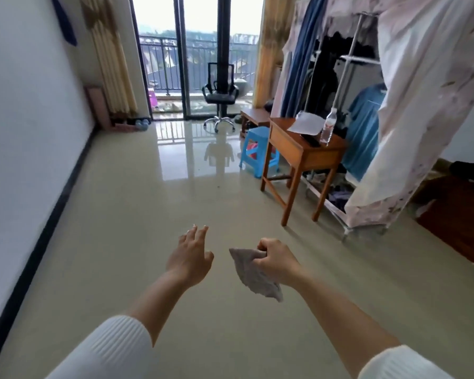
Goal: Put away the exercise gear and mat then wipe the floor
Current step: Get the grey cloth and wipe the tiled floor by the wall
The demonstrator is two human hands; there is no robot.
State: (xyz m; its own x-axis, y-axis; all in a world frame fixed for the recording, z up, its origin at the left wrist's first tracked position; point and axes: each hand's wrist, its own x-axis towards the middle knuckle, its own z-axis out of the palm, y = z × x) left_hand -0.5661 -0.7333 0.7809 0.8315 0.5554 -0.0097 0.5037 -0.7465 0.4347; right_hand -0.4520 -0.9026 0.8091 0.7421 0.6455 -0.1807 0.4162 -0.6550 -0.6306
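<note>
Glossy beige tile floor (148, 214) runs the length of a narrow room, with a white wall (25, 105) and dark skirting on the left. Both arms reach forward above the floor in white ribbed sleeves.

Left hand (190, 258): fingers spread and straight, holding nothing. Right hand (275, 259): fingers curled, pinching a grey cloth (253, 274) near its upper edge. The cloth hangs clear of the floor, between the two hands. Its long axis runs diagonally, upper corner pointing left, lower end trailing toward the right forearm.

Mid-room, right side: a wooden table (293, 149) carries a clear bottle (328, 127), upright, a sheet of paper (307, 123) and a dark flat item, not identifiable. A blue stool (257, 151) stands just beside the table, something red under it. Behind the table, a fabric wardrobe (422, 105) stands open, with a blue shirt (367, 127) and dark garments hanging inside.

Far end: an office chair (221, 94) stands at the glass balcony doors. In the far left corner a pink mat (99, 105) stands upright against the wall, blue dumbbells (142, 123) on the floor beside it.
</note>
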